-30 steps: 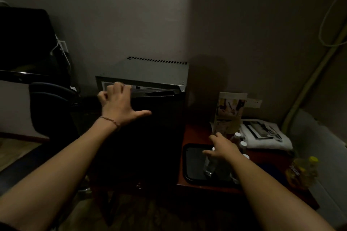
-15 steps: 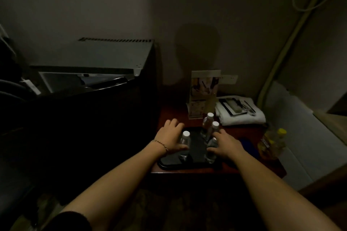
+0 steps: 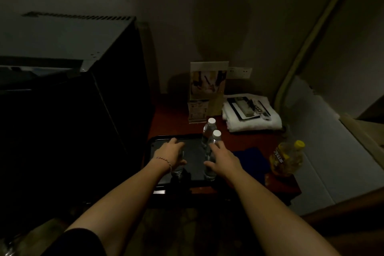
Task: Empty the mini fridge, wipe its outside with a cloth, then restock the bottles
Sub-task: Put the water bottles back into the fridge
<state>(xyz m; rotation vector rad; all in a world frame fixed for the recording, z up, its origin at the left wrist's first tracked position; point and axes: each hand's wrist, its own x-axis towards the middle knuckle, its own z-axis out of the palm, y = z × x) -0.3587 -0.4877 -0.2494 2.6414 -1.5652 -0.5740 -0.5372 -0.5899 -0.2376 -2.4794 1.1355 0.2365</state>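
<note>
Clear water bottles (image 3: 210,131) stand on the black tray (image 3: 192,158) at three o'clock from the fridge (image 3: 62,93), and each hand, left hand (image 3: 171,155), right hand (image 3: 223,159), wraps one bottle, likely for restocking.

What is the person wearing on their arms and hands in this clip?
Both forearms are bare and neither hand is gloved. The left hand has a thin beaded or braided bracelet round its wrist, and a dark sleeve shows at the upper arm near the bottom edge. The right hand shows no ring, watch or band; the light is too dim to tell finer detail.
</note>
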